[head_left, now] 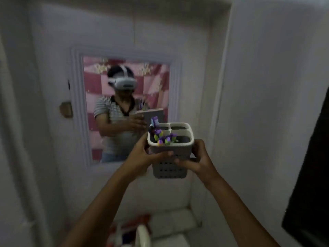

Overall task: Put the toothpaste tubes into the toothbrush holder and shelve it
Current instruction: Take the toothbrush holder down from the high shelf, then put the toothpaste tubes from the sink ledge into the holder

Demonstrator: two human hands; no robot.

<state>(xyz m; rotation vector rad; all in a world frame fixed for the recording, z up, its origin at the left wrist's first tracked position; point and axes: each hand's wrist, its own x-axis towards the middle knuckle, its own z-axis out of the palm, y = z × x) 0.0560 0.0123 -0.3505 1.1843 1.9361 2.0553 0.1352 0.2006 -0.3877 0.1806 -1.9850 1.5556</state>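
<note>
I hold a grey perforated toothbrush holder with a white divided rim up in front of a wall mirror. My left hand grips its left side and front. My right hand grips its right side, fingers across the front. Several toothbrushes with purple and green bristles stick out of the front left compartment. The other compartments look dark; I cannot tell whether toothpaste tubes are inside.
A white-framed mirror on the wall reflects a person wearing a headset. White walls close in on both sides. A dark panel stands at the right edge. Below are blurred red and white items and a white ledge.
</note>
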